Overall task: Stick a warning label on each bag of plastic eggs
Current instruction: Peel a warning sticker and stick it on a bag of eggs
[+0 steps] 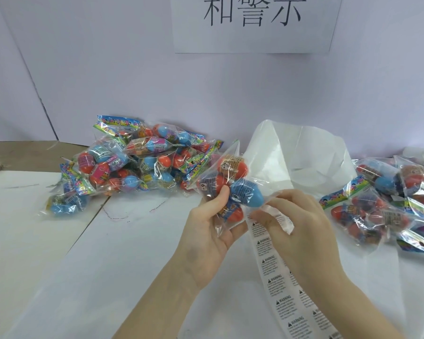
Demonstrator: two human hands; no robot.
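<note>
**Trainee:** How was the bag supported at that stage?

**Instructor:** The left hand point(209, 231) gripped the bag of plastic eggs point(227, 184) from below, thumb curled across its front and fingers behind. The bag was lifted clear of the table point(59, 241), in the centre of the view, between the pile of bags on the left point(132, 162) and the pile of bags on the right point(397, 201).

**Trainee:** And the other hand?

**Instructor:** The right hand point(301, 223) had its fingertips drawn together at the top end of the label strip point(277, 265), just beside the bag's lower edge. It appeared to pinch the strip or a label being peeled from it; which of the two could not be told, as the fingers hid the contact.

**Trainee:** What did the step call for?

**Instructor:** In my judgement: hold the label by one corner only, so the adhesive was not touched more than necessary. Pull the film taut over an egg with the left thumb to give a firm backing. Lay one edge down first, then smooth across, since loose film was likely to wrinkle. Keep the printed warning unfolded and legible.

**Trainee:** Any hazard?

**Instructor:** The strip hung loose toward the near edge; a sharp tug could probably have dragged it or stuck labels together.
</note>
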